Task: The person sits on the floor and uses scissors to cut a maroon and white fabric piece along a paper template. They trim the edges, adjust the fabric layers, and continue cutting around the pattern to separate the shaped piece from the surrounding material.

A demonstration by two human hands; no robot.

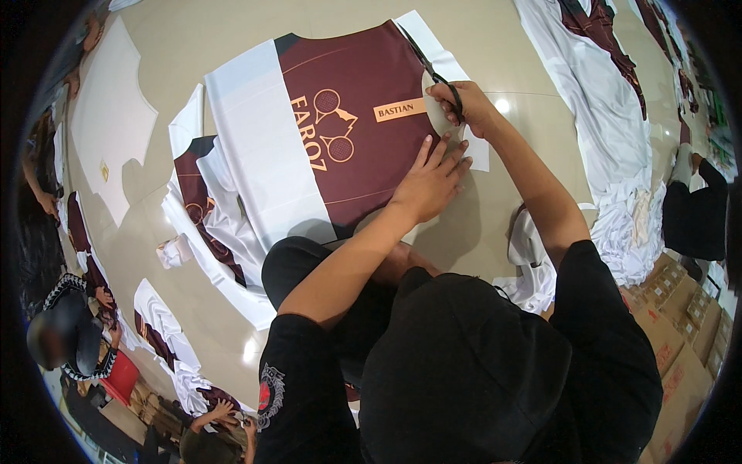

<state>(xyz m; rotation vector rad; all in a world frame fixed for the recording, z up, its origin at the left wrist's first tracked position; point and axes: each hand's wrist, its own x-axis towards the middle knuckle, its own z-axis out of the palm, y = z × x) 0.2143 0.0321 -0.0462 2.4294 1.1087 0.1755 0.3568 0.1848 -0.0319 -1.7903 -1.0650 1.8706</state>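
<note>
A maroon fabric panel (348, 73) with orange lettering, racket graphics and a label lies on the floor, joined to a plain white section (263, 155). My right hand (464, 108) grips black-handled scissors (421, 56), whose blades lie along the panel's right edge beside a white strip (429, 35). My left hand (429, 178) rests with fingers spread on the panel's lower right part, just below the scissors, near the curved edge.
Printed fabric pieces (185, 170), a white roll (174, 251) and a pale cut piece (108, 85) lie leftward. Rightward are fabric piles (618, 224) and cardboard boxes (680, 371). Co-workers appear at left (73, 332) and right (696, 213); another's hands (224, 410) work at lower left.
</note>
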